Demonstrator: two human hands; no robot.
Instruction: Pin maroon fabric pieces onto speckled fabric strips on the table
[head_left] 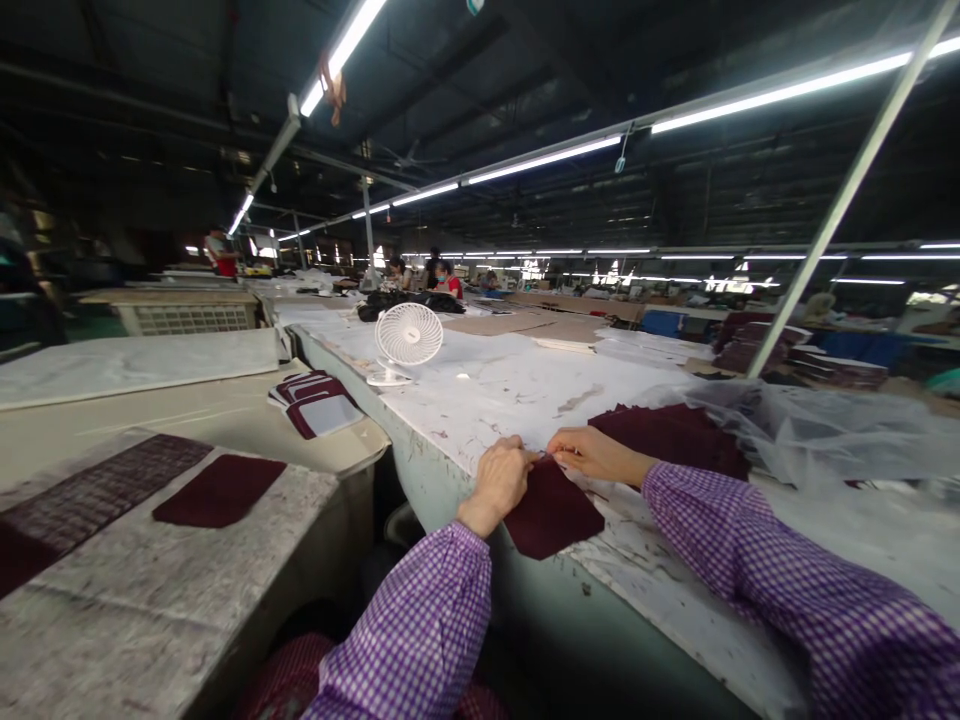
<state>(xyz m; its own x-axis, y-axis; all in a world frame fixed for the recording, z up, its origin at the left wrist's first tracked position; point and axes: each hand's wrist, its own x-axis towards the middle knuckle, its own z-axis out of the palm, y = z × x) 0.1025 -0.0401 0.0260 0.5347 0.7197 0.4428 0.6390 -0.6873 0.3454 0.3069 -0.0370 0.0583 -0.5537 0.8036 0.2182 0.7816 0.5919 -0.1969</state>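
A dark maroon piece of fabric [553, 512] with cut corners hangs partly over the near edge of the white table. At its upper left edge, my left hand [504, 482] is closed on the cloth. My right hand [594, 455] pinches the top corner, its fingertips nearly meeting those of the left. Any small item between the fingertips is too small to make out. Just beyond my right wrist lies a pile of maroon fabric pieces [671, 432].
A white desk fan [409, 335] stands farther up the table [517, 375]. Clear plastic sheeting [832, 440] lies at right. On the lower left surfaces are a single maroon piece [219, 490] and a stack of maroon-and-white pieces [319, 402]. A slanted pole [832, 220] rises at right; people sit farther back.
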